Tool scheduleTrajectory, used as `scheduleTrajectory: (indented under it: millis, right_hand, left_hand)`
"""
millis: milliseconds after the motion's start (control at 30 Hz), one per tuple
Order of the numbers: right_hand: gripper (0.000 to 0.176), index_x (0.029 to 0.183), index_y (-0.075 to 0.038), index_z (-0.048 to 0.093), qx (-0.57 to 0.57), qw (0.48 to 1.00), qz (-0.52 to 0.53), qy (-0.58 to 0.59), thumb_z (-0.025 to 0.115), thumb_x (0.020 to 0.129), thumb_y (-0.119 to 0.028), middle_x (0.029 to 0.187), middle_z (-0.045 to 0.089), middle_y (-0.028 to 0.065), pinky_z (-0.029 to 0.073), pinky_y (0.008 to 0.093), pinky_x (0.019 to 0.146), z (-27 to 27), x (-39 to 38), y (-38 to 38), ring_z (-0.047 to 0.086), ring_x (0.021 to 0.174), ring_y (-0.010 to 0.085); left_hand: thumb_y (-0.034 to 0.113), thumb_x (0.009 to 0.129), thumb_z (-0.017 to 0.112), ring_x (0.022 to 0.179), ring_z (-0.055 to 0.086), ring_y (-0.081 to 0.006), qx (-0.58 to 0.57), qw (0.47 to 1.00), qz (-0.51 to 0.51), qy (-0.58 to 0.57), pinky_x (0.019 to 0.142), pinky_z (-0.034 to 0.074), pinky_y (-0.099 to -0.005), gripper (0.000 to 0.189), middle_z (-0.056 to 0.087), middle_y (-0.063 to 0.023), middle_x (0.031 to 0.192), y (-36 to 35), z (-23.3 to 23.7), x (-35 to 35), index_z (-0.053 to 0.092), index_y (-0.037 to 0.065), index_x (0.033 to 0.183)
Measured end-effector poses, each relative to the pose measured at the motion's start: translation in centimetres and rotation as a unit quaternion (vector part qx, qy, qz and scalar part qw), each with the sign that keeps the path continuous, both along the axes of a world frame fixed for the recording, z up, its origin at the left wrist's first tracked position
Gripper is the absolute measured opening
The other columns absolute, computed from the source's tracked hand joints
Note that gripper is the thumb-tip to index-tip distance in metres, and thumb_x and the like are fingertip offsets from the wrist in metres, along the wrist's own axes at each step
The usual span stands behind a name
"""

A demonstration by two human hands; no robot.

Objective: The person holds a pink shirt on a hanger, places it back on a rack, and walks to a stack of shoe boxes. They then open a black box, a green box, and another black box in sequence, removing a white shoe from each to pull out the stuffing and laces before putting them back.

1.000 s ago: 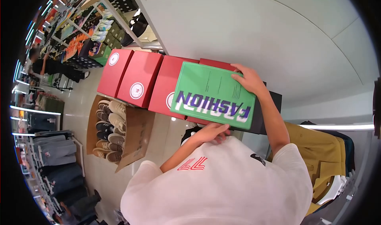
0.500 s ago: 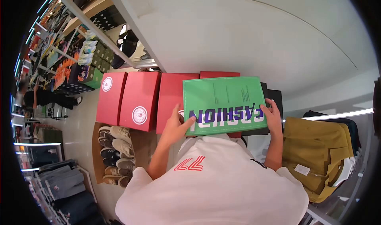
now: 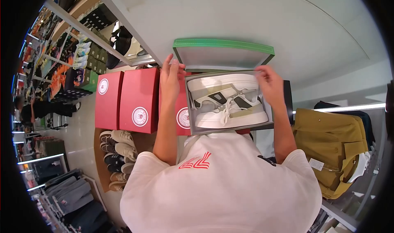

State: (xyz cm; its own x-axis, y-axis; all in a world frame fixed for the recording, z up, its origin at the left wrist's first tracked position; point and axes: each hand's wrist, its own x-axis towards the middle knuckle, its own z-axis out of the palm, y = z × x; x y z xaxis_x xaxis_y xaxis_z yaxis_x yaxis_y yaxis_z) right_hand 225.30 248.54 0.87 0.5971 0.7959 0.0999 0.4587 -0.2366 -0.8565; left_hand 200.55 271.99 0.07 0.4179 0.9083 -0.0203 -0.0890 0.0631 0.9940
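Pale wall fills the head view beyond both your hands. Off to the left of your left hand stand two red boxes, each with a round white emblem, and your left forearm crosses in front of another red box, hiding part of it. Nearer your body than those, left of your left elbow, sits a cardboard carton with shoes in rows. Farther out on that side, a person in dark clothes is near shelving. Just beyond your right hand, on its outer side, a black box shows in part; more to the right and closer to you hangs a mustard jacket with a white tag.

Between your hands lies the grey shoebox, holding a pair of white sneakers. Its green lid is tipped up on the far side, ahead of your fingertips. Your left hand is raised beside the box's far left corner, fingers parted and gripping nothing. Your right hand has its fingers bent at the far right corner; blur means you cannot tell whether they pinch the rim.
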Motion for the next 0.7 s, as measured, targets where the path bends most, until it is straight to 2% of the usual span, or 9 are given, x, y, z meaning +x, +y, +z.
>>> scheduleTrajectory:
  millis: [33, 100, 167, 233, 333, 367, 533, 600, 700]
  right_hand:
    - [0.040, 0.127, -0.007, 0.059, -0.002, 1.000, 0.000, 0.004, 0.069, 0.089, -0.015, 0.086, 0.062, 0.0046, 0.054, 0.0333, 0.076, -0.2, -0.9, 0.5, 0.062, 0.079, 0.0174]
    - [0.054, 0.129, -0.011, 0.058, -0.106, 0.929, 0.114, -0.336, 0.075, 0.078, -0.011, 0.110, 0.060, 0.0090, 0.052, 0.0402, 0.088, 0.5, -2.6, 1.2, 0.061, 0.102, 0.0268]
    - [0.060, 0.131, -0.013, 0.056, -0.160, 0.920, 0.118, -0.339, 0.077, 0.075, -0.011, 0.118, 0.057, 0.0103, 0.050, 0.0426, 0.092, 1.8, -2.9, 1.4, 0.057, 0.110, 0.0295]
    - [0.067, 0.133, -0.014, 0.055, -0.210, 0.909, 0.122, -0.340, 0.079, 0.071, -0.010, 0.126, 0.053, 0.0116, 0.048, 0.0449, 0.097, 1.5, -3.2, 1.6, 0.053, 0.118, 0.0322]
    - [0.076, 0.138, -0.015, 0.050, -0.236, 0.906, 0.114, -0.333, 0.082, 0.069, -0.012, 0.120, 0.057, 0.0123, 0.047, 0.0442, 0.098, 0.1, -2.5, 1.9, 0.054, 0.118, 0.0326]
    - [0.073, 0.135, -0.013, 0.053, -0.206, 0.913, 0.129, -0.327, 0.082, 0.068, -0.013, 0.119, 0.059, 0.0119, 0.046, 0.0432, 0.098, -0.1, -2.0, 1.9, 0.054, 0.115, 0.0330]
    - [0.060, 0.121, -0.008, 0.064, -0.096, 0.941, 0.177, -0.271, 0.084, 0.064, -0.013, 0.114, 0.064, 0.0110, 0.046, 0.0410, 0.097, 1.9, 0.0, 1.7, 0.056, 0.109, 0.0336]
    - [0.054, 0.114, -0.006, 0.069, -0.019, 0.968, 0.160, -0.191, 0.084, 0.064, -0.015, 0.112, 0.065, 0.0109, 0.048, 0.0403, 0.095, 4.5, -0.8, 1.8, 0.058, 0.105, 0.0330]
    - [0.058, 0.118, -0.006, 0.069, -0.016, 0.985, 0.123, -0.123, 0.085, 0.063, -0.016, 0.108, 0.066, 0.0104, 0.050, 0.0409, 0.093, 7.4, -0.6, 1.2, 0.062, 0.104, 0.0308]
  left_hand:
    - [0.038, 0.103, 0.058, 0.079, 0.060, -0.0122, 0.010, 1.000, 0.001, 0.021, 0.069, 0.049, -0.0272, 0.062, 0.067, -0.0085, 0.095, 0.2, -0.5, 0.2, 0.046, -0.004, 0.146]
    - [0.038, 0.102, 0.058, 0.080, 0.061, -0.0125, 0.054, 0.997, 0.008, 0.047, 0.070, 0.050, -0.0274, 0.060, 0.067, -0.0087, 0.095, -0.3, -1.0, 0.3, 0.048, -0.005, 0.143]
    - [0.037, 0.102, 0.059, 0.082, 0.062, -0.0127, 0.100, 0.992, 0.015, 0.070, 0.072, 0.050, -0.0276, 0.058, 0.068, -0.0089, 0.096, -1.0, -1.4, 0.5, 0.051, -0.005, 0.140]
    - [0.036, 0.101, 0.060, 0.089, 0.065, -0.0194, 0.173, 0.978, -0.016, 0.116, 0.079, 0.052, -0.0323, 0.052, 0.069, -0.0141, 0.100, -1.9, -1.8, 0.4, 0.057, -0.005, 0.132]
    - [0.039, 0.101, 0.058, 0.098, 0.066, -0.0271, 0.187, 0.968, -0.041, 0.163, 0.089, 0.051, -0.0374, 0.049, 0.070, -0.0197, 0.106, -2.4, -5.1, 0.5, 0.061, -0.003, 0.126]
    - [0.042, 0.103, 0.052, 0.104, 0.064, -0.0324, 0.105, 0.980, -0.051, 0.160, 0.095, 0.048, -0.0389, 0.049, 0.069, -0.0225, 0.110, -2.2, -5.4, 0.5, 0.063, 0.000, 0.123]
    - [0.042, 0.107, 0.044, 0.099, 0.062, -0.0284, 0.100, 0.982, -0.092, 0.131, 0.093, 0.047, -0.0368, 0.047, 0.069, -0.0194, 0.104, -1.1, -5.8, -0.2, 0.063, 0.000, 0.118]
    - [0.040, 0.108, 0.042, 0.096, 0.061, -0.0267, 0.093, 0.981, -0.102, 0.136, 0.091, 0.047, -0.0364, 0.046, 0.068, -0.0182, 0.101, -1.0, -6.2, -0.4, 0.063, 0.000, 0.115]
    - [0.040, 0.108, 0.041, 0.091, 0.059, -0.0227, 0.074, 0.981, -0.125, 0.132, 0.086, 0.047, -0.0356, 0.046, 0.065, -0.0156, 0.094, -0.5, -7.6, -0.6, 0.063, 0.000, 0.113]
